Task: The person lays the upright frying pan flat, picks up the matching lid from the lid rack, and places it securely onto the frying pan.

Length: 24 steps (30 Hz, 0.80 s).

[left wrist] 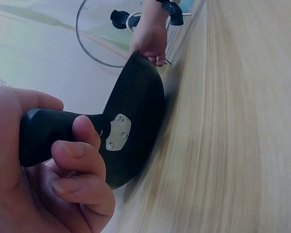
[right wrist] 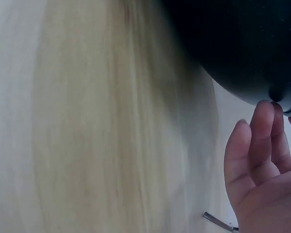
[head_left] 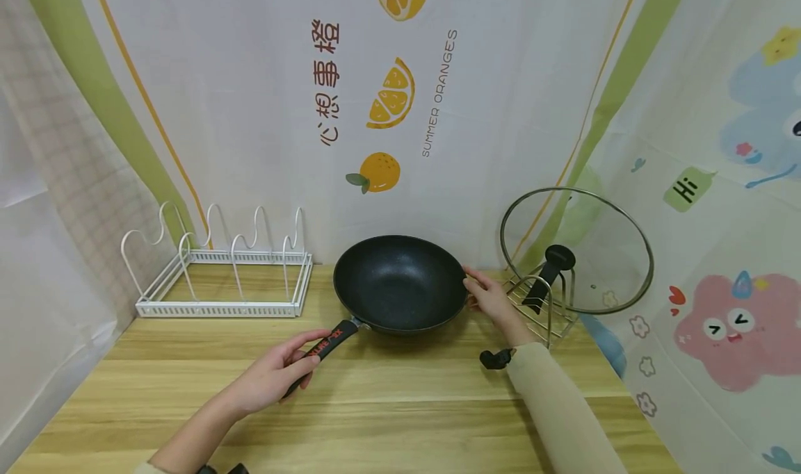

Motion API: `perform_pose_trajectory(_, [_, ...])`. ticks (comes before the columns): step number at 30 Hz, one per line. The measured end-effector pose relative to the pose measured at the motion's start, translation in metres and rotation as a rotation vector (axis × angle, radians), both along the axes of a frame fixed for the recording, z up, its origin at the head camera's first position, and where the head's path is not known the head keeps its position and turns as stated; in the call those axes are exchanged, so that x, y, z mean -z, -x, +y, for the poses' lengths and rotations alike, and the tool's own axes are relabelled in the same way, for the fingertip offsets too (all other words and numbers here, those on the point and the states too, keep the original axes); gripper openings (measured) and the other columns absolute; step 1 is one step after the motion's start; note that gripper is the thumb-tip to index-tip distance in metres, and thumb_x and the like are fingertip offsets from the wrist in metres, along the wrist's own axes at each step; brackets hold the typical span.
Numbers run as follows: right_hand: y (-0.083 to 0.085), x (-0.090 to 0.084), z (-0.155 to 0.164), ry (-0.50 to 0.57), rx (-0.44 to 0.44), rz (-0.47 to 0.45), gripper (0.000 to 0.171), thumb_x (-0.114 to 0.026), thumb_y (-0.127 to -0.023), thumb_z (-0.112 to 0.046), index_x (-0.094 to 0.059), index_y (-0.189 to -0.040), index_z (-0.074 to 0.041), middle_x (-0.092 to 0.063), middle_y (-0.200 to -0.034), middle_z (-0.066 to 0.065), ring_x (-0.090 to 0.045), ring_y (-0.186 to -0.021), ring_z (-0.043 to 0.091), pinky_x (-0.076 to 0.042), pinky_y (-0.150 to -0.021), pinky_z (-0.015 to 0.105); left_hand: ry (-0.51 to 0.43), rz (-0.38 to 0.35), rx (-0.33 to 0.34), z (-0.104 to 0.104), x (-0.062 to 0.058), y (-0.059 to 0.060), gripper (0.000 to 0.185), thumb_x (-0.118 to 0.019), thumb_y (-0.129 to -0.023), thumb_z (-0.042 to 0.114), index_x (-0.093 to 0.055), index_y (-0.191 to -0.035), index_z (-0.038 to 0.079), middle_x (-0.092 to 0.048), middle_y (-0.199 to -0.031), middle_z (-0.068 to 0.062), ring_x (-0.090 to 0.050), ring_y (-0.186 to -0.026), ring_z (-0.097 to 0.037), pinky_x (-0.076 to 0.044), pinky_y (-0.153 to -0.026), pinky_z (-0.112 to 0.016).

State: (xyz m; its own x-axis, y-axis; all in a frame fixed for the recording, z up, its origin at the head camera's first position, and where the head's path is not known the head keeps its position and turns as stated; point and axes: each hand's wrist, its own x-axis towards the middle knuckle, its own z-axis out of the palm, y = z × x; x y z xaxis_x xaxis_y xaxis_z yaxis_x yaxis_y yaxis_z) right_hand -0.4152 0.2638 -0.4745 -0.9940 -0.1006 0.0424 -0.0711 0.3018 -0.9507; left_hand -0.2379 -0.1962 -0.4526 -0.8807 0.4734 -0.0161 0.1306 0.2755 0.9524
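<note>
The wok (head_left: 400,283) was gripped by its handle (head_left: 325,345) in the left hand (head_left: 272,377) and merely touched at the rim by straight right-hand (head_left: 491,300) fingers, so tipping could be risked.

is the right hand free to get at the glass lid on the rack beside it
Probably yes. The right hand only touches the wok rim with straight fingers, and the glass lid stands upright in its metal rack just beside it, with nothing between.
</note>
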Motion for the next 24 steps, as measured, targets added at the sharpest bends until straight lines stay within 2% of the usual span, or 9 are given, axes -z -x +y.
perform_pose_trajectory(8, [-0.0013,0.0007,-0.0048,0.061,0.028,-0.005,0.054,-0.056,-0.117,-0.026,-0.047,-0.168,-0.012,-0.061,-0.105,-0.002,-0.060,-0.073,0.006,-0.061,-0.075,0.034,-0.006,-0.004,-0.002,-0.0006,0.0003,0.0003,0.055,-0.058,-0.115,0.025,-0.044,-0.166,0.010,-0.061,-0.081,-0.004,-0.044,-0.055,-0.007,-0.036,-0.047,-0.023])
perform_pose_trajectory(10, [-0.0014,0.0021,-0.0057,0.063,0.037,-0.002,0.053,-0.057,-0.116,-0.026,-0.048,-0.167,-0.014,-0.060,-0.103,-0.004,-0.060,-0.072,0.006,-0.061,-0.074,0.033,-0.013,0.001,-0.004,-0.0005,0.0008,0.0008,0.054,-0.058,-0.115,0.025,-0.044,-0.165,0.010,-0.060,-0.080,-0.004,-0.044,-0.055,-0.007,-0.036,-0.047,-0.023])
perform_pose_trajectory(18, [0.0003,0.0078,-0.0068,0.057,0.069,0.001,0.051,-0.058,-0.116,-0.030,-0.052,-0.165,-0.020,-0.061,-0.106,-0.001,-0.061,-0.072,0.008,-0.060,-0.071,0.031,-0.010,0.007,-0.019,-0.0009,0.0027,0.0016,0.053,-0.059,-0.115,0.024,-0.046,-0.164,0.010,-0.060,-0.080,-0.004,-0.043,-0.054,-0.008,-0.035,-0.046,-0.023])
perform_pose_trajectory(21, [0.0007,0.0086,-0.0070,0.058,0.072,0.000,0.051,-0.057,-0.116,-0.029,-0.051,-0.166,-0.020,-0.062,-0.113,0.003,-0.061,-0.071,0.008,-0.059,-0.071,0.030,-0.008,-0.003,-0.028,-0.0013,0.0027,0.0018,0.054,-0.059,-0.115,0.024,-0.046,-0.165,0.011,-0.060,-0.081,-0.005,-0.042,-0.054,-0.008,-0.035,-0.047,-0.023])
perform_pose_trajectory(24, [0.0002,0.0087,-0.0071,0.047,0.074,0.002,0.052,-0.057,-0.116,-0.029,-0.050,-0.167,-0.019,-0.063,-0.128,0.010,-0.061,-0.072,0.007,-0.059,-0.070,0.030,-0.015,-0.004,-0.024,-0.0018,0.0025,0.0018,0.054,-0.059,-0.115,0.024,-0.045,-0.165,0.010,-0.060,-0.081,-0.005,-0.043,-0.054,-0.008,-0.035,-0.046,-0.023])
